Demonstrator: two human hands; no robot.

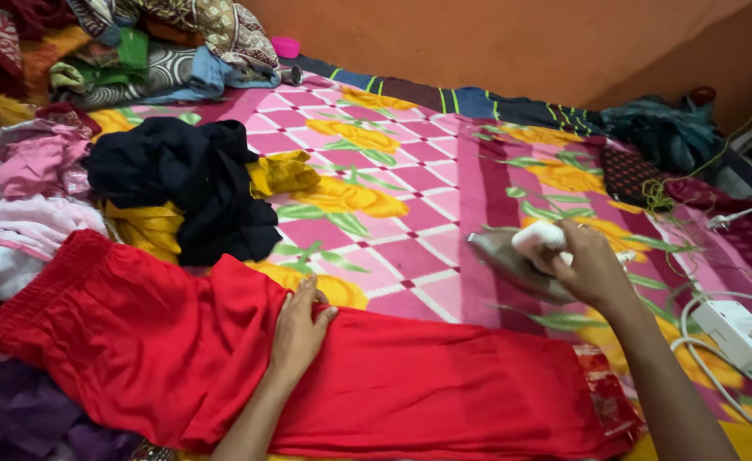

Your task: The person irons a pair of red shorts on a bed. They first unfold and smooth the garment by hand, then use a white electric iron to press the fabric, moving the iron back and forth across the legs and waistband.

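A left hand (297, 329) lies spread flat on red trousers (376, 384) stretched along the bed's (410, 179) near edge, while the right hand (588, 266) grips a white-handled iron (521, 256), soleplate tilted up above the floral sheet. Held there, the iron could scorch cloth or fingers, and its cord (717, 358) could snag. Crumpled clothes (179, 183) sit at the left edge.

Pants (410, 384) along bed's (427, 183) near edge; clothes pile (184, 183) behind at left; iron (521, 260) right; power strip (734, 333) far right.
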